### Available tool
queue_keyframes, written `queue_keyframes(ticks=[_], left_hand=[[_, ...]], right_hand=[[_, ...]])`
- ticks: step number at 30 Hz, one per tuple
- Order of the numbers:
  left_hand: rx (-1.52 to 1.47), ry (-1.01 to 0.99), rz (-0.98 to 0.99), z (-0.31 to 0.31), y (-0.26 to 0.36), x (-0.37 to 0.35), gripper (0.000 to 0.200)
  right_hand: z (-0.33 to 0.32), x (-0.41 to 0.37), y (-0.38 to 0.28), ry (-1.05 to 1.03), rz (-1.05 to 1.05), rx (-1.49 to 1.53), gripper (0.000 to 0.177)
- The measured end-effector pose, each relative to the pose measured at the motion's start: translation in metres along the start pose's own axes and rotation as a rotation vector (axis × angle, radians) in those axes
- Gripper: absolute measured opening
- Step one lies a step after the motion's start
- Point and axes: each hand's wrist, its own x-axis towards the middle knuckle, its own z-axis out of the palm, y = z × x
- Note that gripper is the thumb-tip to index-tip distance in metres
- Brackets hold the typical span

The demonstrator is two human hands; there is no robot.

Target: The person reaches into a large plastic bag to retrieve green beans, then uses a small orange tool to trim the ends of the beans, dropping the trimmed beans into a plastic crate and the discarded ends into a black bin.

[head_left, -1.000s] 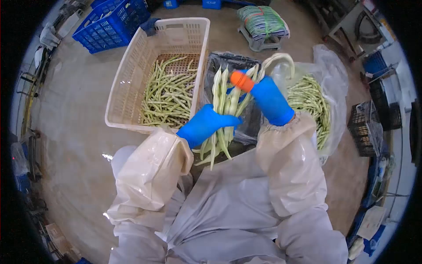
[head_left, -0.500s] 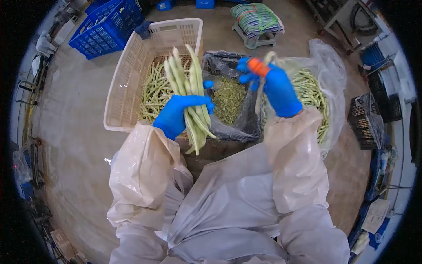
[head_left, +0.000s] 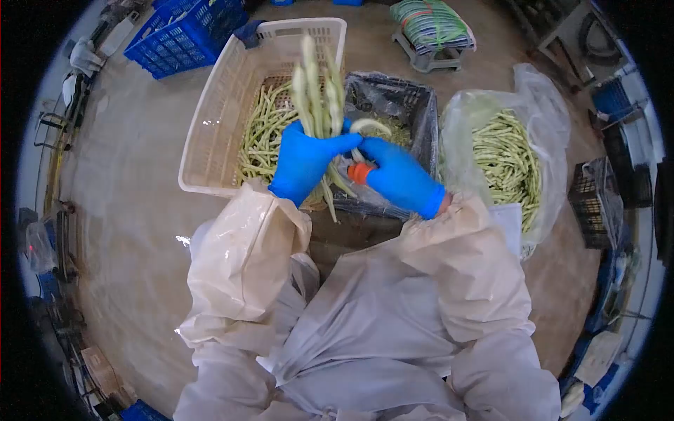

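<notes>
A bunch of long pale green beans [head_left: 319, 95] stands upright in my left hand [head_left: 305, 160], whose gloved fingers wrap round it, with tips above and stem ends below the grip. My right hand [head_left: 404, 177], also in a blue glove, is brought up against the left one, fingers closed on a single curved green bean [head_left: 371, 125] that arcs up beyond them. An orange sleeve [head_left: 360, 172] shows at the thumb side of the right hand. Beneath both hands, a black-lined crate [head_left: 425, 116] holds green trimmings.
A cream plastic crate [head_left: 210, 130] with loose beans stands to the left. At the right lies a clear plastic bag [head_left: 554, 126] full of beans. Further off are a blue crate [head_left: 179, 42] and a striped sack [head_left: 432, 24] on a small grey stool [head_left: 427, 62].
My right hand has swung left and down with its bean, from over the bag side to the bunch. The left hand has risen slightly and shifted right, still gripping the bunch.
</notes>
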Motion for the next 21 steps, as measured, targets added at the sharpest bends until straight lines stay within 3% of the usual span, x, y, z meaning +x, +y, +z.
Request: queue_keyframes(ticks=[2,5,8,11,16,19,21], left_hand=[[-0.05,0.095,-0.033,-0.007,0.006,0.004,0.026],[-0.21,0.217,-0.053,-0.03,0.012,0.015,0.02],[-0.327,0.188,-0.075,-0.046,0.015,0.018,0.018],[-0.372,0.171,-0.098,-0.05,0.018,0.018,0.016],[-0.404,0.176,-0.124,-0.05,0.013,0.019,0.017],[-0.29,0.226,-0.053,-0.051,0.009,0.021,0.021],[-0.132,0.332,0.136,-0.045,0.007,0.021,0.023]], right_hand=[[-0.015,0.006,0.006,0.075,-0.091,0.061,0.028],[-0.058,0.012,0.018,0.197,0.167,0.328,0.027],[-0.073,0.009,0.022,0.246,0.016,0.105,0.026],[-0.049,0.009,0.02,0.172,-0.09,0.079,0.025],[-0.032,0.003,-0.001,0.04,0.117,0.223,0.022],[-0.043,0.004,-0.006,0.005,0.271,0.491,0.023],[-0.052,0.004,-0.009,0.003,0.362,0.695,0.026]])
